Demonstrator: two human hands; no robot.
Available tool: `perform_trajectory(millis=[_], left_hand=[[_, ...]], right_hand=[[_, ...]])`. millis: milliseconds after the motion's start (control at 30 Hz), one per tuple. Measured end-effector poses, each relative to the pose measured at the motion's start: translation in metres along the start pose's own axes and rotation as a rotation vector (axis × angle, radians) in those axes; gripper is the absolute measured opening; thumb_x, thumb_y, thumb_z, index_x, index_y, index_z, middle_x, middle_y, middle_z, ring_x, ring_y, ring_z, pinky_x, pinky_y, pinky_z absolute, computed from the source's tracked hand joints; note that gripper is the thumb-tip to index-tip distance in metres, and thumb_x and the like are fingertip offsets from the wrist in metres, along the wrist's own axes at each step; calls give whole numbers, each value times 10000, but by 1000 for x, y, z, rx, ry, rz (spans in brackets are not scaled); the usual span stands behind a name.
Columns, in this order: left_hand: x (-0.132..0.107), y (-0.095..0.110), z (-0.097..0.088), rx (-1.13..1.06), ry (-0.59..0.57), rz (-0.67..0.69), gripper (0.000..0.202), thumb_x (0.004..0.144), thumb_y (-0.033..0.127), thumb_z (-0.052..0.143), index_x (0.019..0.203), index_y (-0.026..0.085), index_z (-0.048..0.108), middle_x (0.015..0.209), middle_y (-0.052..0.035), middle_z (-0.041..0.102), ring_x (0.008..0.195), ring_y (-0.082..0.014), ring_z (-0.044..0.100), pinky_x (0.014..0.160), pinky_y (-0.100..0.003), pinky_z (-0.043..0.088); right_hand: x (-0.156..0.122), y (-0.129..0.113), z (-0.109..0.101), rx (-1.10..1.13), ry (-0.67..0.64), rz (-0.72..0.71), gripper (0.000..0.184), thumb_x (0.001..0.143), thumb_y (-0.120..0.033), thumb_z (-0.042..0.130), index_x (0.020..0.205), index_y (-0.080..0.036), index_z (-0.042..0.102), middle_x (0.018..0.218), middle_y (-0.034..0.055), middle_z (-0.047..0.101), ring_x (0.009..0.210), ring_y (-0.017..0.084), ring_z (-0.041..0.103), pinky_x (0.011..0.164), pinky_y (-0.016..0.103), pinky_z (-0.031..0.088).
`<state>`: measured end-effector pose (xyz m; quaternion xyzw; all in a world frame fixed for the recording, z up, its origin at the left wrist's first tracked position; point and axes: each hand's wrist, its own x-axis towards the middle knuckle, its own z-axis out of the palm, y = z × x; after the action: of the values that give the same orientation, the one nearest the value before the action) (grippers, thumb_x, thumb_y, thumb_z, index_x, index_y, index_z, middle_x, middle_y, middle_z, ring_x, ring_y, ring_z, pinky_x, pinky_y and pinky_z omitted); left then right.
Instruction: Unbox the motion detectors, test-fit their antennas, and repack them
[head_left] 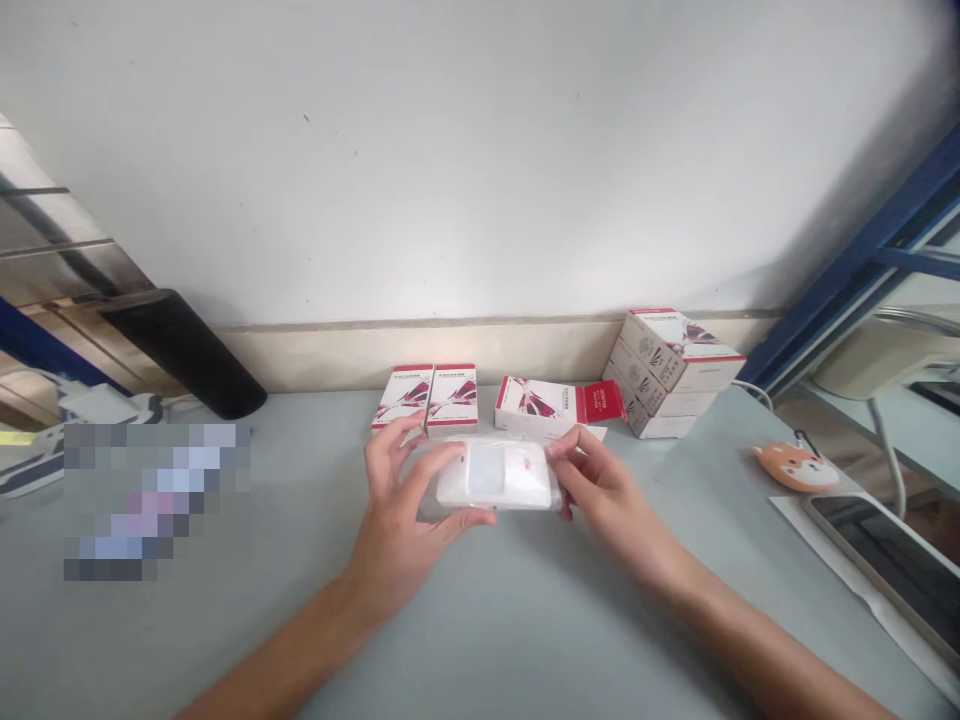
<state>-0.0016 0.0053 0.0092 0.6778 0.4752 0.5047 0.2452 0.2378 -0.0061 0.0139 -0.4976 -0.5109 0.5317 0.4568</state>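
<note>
two bare forearms (300,640) come up from the bottom edge, closest thing to the camera, and they meet around a white device (487,472) sealed up in a clear plastic bag (556,485). it's right about the middle of the view, over the gray-green table (510,620), just in front of some small boxes. can't really tell if its underside touches the tabletop.

left hand (409,500) is half curled round the left end: thumb along the near edge, index finger on top, the others bent behind. right hand (596,480) is closed to a pinch, thumb and fingertips on the bag at the right end.

behind that, two upright-printed white and red boxes (452,400) sit side by side, partly behind the left hand. next to them is an opened box (531,402) on its side, red flap (602,402) sticking out to the right, and then a stack of boxes (667,375) three high near the wall (450,160).

far right there's an orange animal-shaped case (796,467) and a phone (892,555) on some white paper (840,565). over on the left, a long black object (184,350) leans back, plus a power strip (30,465) and a pixelated patch (157,500).
</note>
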Motion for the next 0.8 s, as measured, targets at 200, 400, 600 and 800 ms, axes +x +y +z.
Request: perform_trajectory(millis=[200, 400, 600, 800], left_hand=[[-1, 11, -1, -99, -145, -288, 495, 720, 425, 927, 1158, 311, 729, 1015, -43, 734, 970, -285, 658, 716, -287, 519], [8, 19, -5, -249, -417, -499, 477, 920, 600, 679, 1239, 248, 720, 803, -32, 718, 631, -180, 619, 526, -244, 475], [13, 16, -9, -606, -716, -785, 822, 935, 798, 495, 1567, 274, 474, 687, 1, 654, 457, -133, 528, 467, -251, 430], [6, 12, -13, -624, -713, -563, 1035, 803, 455, 893, 1612, 413, 248, 708, 57, 645, 630, -134, 562, 681, -275, 440]], right_hand=[[-8, 5, 1, -374, 14, -250, 96, 1075, -332, 441, 1007, -268, 461, 770, -48, 428, 673, 153, 335, 611, 300, 300], [-7, 0, -2, -437, -45, -242, 111, 1060, -274, 434, 951, -261, 449, 738, -52, 427, 657, 148, 350, 596, 302, 291], [0, -1, -5, -324, -70, -67, 118, 1020, -314, 469, 924, -253, 498, 713, -60, 418, 649, 141, 351, 599, 293, 298], [6, 0, -3, -187, -31, 157, 39, 926, -255, 493, 895, -236, 510, 620, -74, 474, 596, 126, 387, 577, 273, 294]])
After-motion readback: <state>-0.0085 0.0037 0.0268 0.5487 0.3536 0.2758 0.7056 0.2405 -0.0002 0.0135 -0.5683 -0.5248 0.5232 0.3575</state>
